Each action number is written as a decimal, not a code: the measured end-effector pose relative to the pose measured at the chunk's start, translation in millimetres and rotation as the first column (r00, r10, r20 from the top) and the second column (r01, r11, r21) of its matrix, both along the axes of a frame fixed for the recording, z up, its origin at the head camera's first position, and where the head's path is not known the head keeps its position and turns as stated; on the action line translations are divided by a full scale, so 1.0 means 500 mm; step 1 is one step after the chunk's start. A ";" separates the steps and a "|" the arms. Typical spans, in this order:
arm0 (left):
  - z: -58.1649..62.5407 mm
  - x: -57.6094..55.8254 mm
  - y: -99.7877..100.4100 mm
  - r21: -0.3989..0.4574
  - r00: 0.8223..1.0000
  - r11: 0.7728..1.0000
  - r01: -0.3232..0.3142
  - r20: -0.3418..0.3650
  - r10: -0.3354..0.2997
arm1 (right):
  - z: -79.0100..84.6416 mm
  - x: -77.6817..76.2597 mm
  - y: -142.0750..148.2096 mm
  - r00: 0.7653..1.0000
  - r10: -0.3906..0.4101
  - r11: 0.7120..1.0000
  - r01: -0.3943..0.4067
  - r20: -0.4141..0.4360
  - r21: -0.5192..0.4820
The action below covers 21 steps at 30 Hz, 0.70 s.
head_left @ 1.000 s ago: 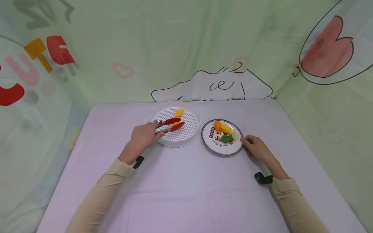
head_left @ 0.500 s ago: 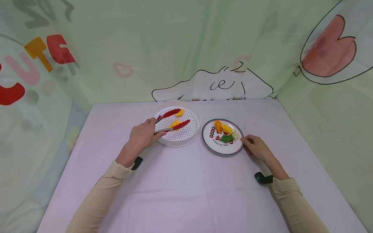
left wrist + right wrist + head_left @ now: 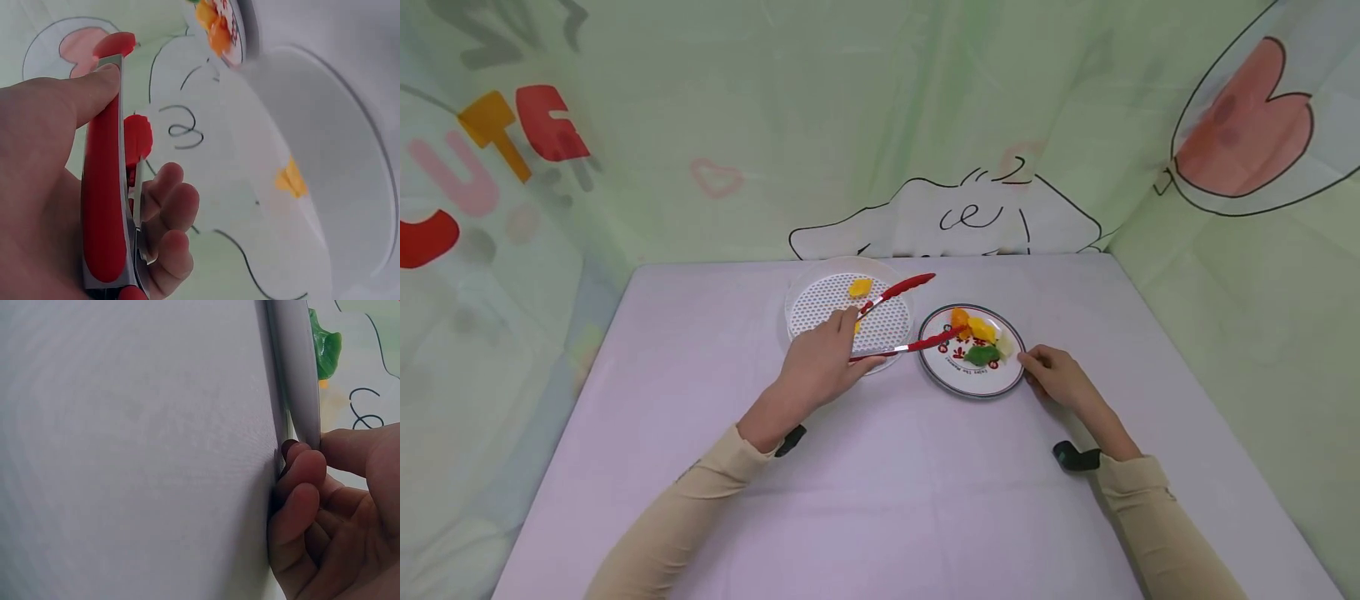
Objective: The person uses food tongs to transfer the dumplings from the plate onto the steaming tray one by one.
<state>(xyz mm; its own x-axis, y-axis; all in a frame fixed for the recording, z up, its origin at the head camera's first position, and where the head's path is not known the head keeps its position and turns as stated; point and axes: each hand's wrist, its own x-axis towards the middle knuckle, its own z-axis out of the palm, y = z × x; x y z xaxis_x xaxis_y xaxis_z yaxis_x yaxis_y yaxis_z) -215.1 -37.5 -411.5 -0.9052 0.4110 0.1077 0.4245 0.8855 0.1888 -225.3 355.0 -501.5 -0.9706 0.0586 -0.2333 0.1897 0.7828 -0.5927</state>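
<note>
My left hand (image 3: 822,367) grips a pair of tongs (image 3: 910,286) with red grips and red tips. Their arms are spread wide with nothing between them; the nearer tip overlaps the left side of a round white plate (image 3: 935,367) in the head view. On the plate lie an orange piece (image 3: 959,317), a yellow piece (image 3: 982,330), a pale piece (image 3: 1005,346) and a green piece (image 3: 981,356). My right hand (image 3: 1058,381) pinches the plate's right rim, thumb (image 3: 350,450) on top and fingers below.
Left of the plate stands a round white perforated basket (image 3: 816,312) with a yellow piece (image 3: 861,288) inside. A second yellow piece (image 3: 857,328) there is mostly hidden behind my left hand. A printed curtain (image 3: 850,125) rises behind the table (image 3: 880,517).
The tongs spread apart over the basket, leaving a yellow piece there, then moved right with my left hand toward the plate. The right hand stayed at the plate's rim.
</note>
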 end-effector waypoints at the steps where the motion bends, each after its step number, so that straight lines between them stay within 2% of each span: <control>1: -0.004 0.001 0.008 0.000 1.000 1.000 0.016 -0.008 -0.016 | 0.000 0.000 0.001 1.000 0.003 1.000 -0.003 0.001 -0.003; 5: -0.021 0.007 0.042 -0.002 0.997 0.998 0.070 -0.022 -0.070 | 0.002 0.000 0.001 1.000 -0.002 1.000 0.002 0.009 -0.014; 11: -0.046 0.018 0.091 -0.031 0.991 0.990 0.135 0.020 -0.135 | 0.004 0.000 0.000 1.000 -0.006 1.000 0.006 0.006 -0.013; 16: -0.069 0.018 0.121 -0.029 0.986 0.989 0.144 0.089 -0.141 | 0.006 0.000 -0.001 1.000 -0.019 1.000 0.019 0.007 -0.005; 21: -0.091 0.012 0.137 -0.062 0.985 0.989 0.135 0.116 -0.127 | 0.006 0.001 -0.003 1.000 0.001 1.000 -0.001 0.006 -0.010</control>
<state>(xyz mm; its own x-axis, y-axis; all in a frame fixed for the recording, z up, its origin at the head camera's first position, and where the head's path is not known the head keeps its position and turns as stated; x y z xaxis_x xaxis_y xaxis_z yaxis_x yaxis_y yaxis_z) -209.1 30.8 -456.9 -0.8479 0.5297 -0.0233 0.5175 0.8363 0.1812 -225.0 353.7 -498.7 -0.9693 0.0553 -0.2396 0.1925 0.7768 -0.5995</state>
